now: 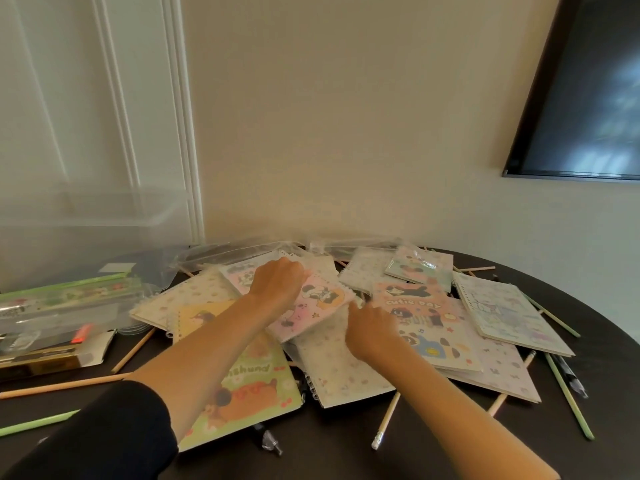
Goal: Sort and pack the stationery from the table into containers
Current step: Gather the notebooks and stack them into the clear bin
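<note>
The pink spiral notebook (pixel 313 306) lies tilted atop the notebook pile (pixel 346 368), just left of the "cutie day" notebook (pixel 415 306). My left hand (pixel 277 282) curls over its far edge; my right hand (pixel 372 329) pinches its near corner. It should feel light, its thin glossy card cover bendy and slippery on its neighbours, so I'd hold opposite edges, clear of the wire coil. The clear plastic tub (pixel 86 216) stands well left of that notebook.

The setting reads as a room in a home or a small office. A plain cream wall (pixel 346 116) has white panelled door trim (pixel 180 133) at ten o'clock and a dark wall-mounted screen (pixel 588 98) at two o'clock. Below stands a dark round counter (pixel 329 445) strewn with cartoon notebooks (pixel 415 306) and pencils (pixel 386 422).
</note>
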### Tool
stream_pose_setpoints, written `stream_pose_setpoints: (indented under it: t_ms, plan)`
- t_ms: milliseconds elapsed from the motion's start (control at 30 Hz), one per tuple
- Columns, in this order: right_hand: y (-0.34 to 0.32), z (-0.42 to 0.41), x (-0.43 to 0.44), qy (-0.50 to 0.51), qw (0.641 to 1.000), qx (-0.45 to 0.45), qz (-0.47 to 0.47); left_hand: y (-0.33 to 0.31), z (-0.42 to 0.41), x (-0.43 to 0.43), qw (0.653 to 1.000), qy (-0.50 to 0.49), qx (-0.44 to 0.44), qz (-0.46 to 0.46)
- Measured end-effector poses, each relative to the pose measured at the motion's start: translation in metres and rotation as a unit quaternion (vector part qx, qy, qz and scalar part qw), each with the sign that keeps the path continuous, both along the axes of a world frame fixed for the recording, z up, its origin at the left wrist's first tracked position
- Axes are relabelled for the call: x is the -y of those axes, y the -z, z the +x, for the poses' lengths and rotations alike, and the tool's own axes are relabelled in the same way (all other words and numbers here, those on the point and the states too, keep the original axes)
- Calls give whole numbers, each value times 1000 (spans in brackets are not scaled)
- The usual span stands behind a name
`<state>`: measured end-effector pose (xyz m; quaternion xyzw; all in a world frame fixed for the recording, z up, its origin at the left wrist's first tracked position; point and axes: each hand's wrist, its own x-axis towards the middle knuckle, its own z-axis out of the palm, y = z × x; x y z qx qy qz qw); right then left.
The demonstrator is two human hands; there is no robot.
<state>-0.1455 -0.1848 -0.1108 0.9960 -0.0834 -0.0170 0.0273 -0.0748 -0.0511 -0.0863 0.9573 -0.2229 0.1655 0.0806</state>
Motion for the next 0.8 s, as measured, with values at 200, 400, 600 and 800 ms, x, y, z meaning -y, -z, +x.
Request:
stream_pose_setpoints:
  t_ms: [200, 400, 600, 800]
  plan:
    - [2, 13, 14, 23, 971, 18, 239, 4, -4, 11, 1000, -2, -19, 4]
    - [0, 26, 10, 160, 708, 53, 685, 2, -4, 3, 997, -27, -57, 36]
    - [14, 32, -14, 123, 620, 77, 771, 8, -6, -3, 995, -27, -69, 61]
    - [14, 42, -18, 96, 566, 144, 806, 3, 2, -4, 999, -13, -38, -34]
